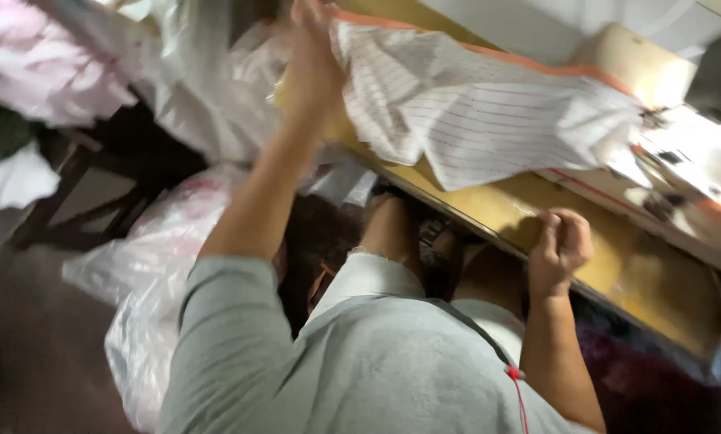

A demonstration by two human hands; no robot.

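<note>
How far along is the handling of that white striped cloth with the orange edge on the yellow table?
Done: the white striped cloth with the orange edge already lies spread over the yellow wooden table. In hand: the left hand grips its upper corner, raised; the right hand is a closed fist at the table edge, apparently empty. Left: the cloth is still rumpled, and the clear plastic bags beside the table sit untouched.
</note>
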